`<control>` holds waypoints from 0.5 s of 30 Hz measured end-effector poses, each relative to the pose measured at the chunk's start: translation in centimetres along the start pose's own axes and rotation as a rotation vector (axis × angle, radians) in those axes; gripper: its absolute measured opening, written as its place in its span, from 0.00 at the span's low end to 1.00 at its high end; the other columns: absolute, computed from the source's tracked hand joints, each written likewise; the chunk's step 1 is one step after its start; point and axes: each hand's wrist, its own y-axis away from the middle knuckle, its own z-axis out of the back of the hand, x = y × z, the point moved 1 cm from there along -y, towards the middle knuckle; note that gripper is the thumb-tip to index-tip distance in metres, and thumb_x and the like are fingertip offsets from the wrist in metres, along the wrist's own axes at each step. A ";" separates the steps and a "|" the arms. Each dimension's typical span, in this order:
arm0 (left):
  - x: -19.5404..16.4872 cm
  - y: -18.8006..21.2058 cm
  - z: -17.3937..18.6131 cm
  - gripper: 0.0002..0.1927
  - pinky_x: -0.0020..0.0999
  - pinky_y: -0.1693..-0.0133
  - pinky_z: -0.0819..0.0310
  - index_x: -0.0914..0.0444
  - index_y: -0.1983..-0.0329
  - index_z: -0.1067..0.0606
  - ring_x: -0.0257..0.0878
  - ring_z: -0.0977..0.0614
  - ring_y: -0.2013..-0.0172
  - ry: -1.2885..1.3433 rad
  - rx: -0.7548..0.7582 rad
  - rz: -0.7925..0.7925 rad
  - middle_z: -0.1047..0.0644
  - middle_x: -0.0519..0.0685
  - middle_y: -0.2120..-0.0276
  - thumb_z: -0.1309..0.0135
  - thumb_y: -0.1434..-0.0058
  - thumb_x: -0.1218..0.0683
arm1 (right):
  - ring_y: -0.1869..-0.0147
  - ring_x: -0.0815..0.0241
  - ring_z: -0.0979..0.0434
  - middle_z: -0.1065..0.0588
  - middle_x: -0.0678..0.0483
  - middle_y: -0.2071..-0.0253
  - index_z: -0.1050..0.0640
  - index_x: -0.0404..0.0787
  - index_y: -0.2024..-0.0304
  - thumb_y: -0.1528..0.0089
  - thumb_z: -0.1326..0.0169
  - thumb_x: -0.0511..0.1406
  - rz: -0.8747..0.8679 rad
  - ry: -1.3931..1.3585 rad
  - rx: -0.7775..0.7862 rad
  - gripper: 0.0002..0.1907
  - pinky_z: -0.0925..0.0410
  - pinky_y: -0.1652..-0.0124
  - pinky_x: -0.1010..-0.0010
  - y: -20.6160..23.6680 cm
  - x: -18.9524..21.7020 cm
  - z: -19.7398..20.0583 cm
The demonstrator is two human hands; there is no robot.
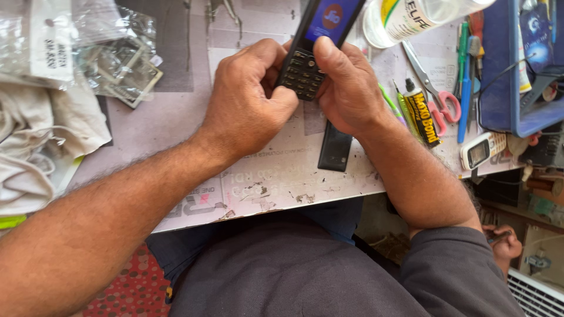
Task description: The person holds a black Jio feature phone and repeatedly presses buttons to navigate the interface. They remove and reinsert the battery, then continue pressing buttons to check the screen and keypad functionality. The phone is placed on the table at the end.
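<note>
Both my hands hold a black keypad phone point(311, 50) above the worktop, its screen lit blue. My left hand point(249, 97) curls around the phone's lower left side. My right hand point(349, 88) grips the lower right, thumb pressed on the keypad. A flat black rectangular piece point(335, 148), maybe a battery or back cover, lies on the paper-covered table point(176, 117) just below my hands.
Right of my hands lie a yellow glue tube point(423, 117), pink-handled scissors point(437, 94), pens, a small white phone point(480, 151) and a blue tray point(499, 64). A clear bottle point(411, 17) rests at the top. Plastic bags point(111, 58) and white cloth point(41, 135) sit left.
</note>
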 end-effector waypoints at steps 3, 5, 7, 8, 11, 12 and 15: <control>-0.1 -0.2 -0.1 0.06 0.29 0.69 0.20 0.66 0.63 0.27 0.34 0.18 0.69 -0.006 0.020 0.025 0.22 0.49 0.69 0.47 0.43 0.65 | 0.43 0.59 0.20 0.22 0.48 0.49 0.26 0.32 0.38 0.25 0.48 0.50 0.002 -0.018 0.009 0.27 0.25 0.39 0.64 -0.1 -0.2 0.3; -0.1 -0.2 0.0 0.06 0.29 0.69 0.20 0.66 0.64 0.27 0.34 0.18 0.70 -0.019 0.024 0.046 0.23 0.49 0.69 0.47 0.44 0.65 | 0.43 0.59 0.20 0.22 0.48 0.49 0.26 0.32 0.38 0.25 0.47 0.49 -0.005 -0.027 0.002 0.27 0.25 0.39 0.64 0.0 -0.3 0.4; -0.1 -0.2 0.0 0.06 0.29 0.69 0.21 0.66 0.64 0.27 0.34 0.18 0.70 -0.029 0.022 0.051 0.23 0.49 0.69 0.47 0.45 0.65 | 0.43 0.58 0.20 0.22 0.48 0.48 0.26 0.32 0.38 0.26 0.47 0.49 -0.011 -0.031 -0.003 0.28 0.26 0.39 0.64 -0.1 -0.3 0.4; -0.1 -0.2 0.0 0.06 0.29 0.69 0.21 0.66 0.64 0.27 0.34 0.18 0.69 -0.031 0.019 0.046 0.23 0.49 0.69 0.47 0.44 0.65 | 0.43 0.58 0.20 0.22 0.48 0.48 0.26 0.32 0.38 0.26 0.47 0.49 -0.013 -0.031 -0.005 0.28 0.26 0.39 0.63 -0.1 -0.3 0.4; -0.1 -0.2 0.0 0.06 0.29 0.68 0.20 0.66 0.63 0.27 0.33 0.18 0.69 -0.029 0.016 0.037 0.23 0.48 0.69 0.47 0.44 0.65 | 0.41 0.57 0.20 0.22 0.48 0.47 0.26 0.32 0.38 0.26 0.48 0.50 -0.021 -0.028 -0.007 0.28 0.25 0.37 0.61 -0.1 -0.2 0.3; -0.1 -0.2 0.0 0.06 0.29 0.68 0.20 0.66 0.63 0.27 0.33 0.18 0.68 -0.023 0.017 0.035 0.23 0.48 0.69 0.47 0.44 0.65 | 0.40 0.57 0.19 0.22 0.48 0.46 0.26 0.32 0.38 0.26 0.48 0.50 -0.023 -0.025 -0.005 0.28 0.25 0.36 0.60 -0.1 -0.1 0.2; -0.1 -0.2 0.1 0.06 0.29 0.68 0.20 0.66 0.63 0.27 0.34 0.18 0.69 -0.015 0.012 0.033 0.23 0.48 0.69 0.47 0.43 0.65 | 0.42 0.58 0.19 0.22 0.48 0.45 0.26 0.32 0.38 0.26 0.48 0.49 -0.026 -0.032 -0.009 0.28 0.25 0.35 0.61 -0.2 -0.1 0.2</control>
